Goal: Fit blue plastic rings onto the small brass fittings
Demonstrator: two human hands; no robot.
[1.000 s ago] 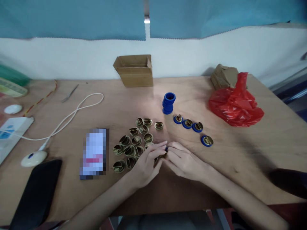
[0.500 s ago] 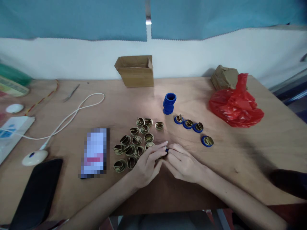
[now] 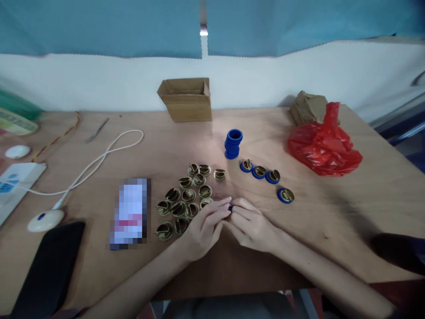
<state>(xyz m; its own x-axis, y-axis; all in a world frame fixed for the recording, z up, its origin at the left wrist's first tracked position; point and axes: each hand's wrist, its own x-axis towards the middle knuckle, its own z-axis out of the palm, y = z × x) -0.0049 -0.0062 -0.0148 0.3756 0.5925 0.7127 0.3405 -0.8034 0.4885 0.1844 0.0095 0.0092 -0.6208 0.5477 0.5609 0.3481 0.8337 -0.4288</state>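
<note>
My left hand and my right hand meet at the front of the table, their fingers closed around one small blue ring. Most of the ring is covered by my fingers. Several round brass-coloured pieces with pin-like clips lie beside my left hand, a few partly behind it. To the right, several blue rings with brass pieces set in them lie in a slanting row, one apart from the others. Beyond my hands stands a stack of blue rings.
An open cardboard box stands by the wall. A red plastic bag sits at the right before a crumpled brown packet. A lit phone, a dark phone, a white cable and a power strip lie at the left.
Both hands keep nearly the same place and grip, with slight finger movement around the blue ring. The whole view has shifted a little.
</note>
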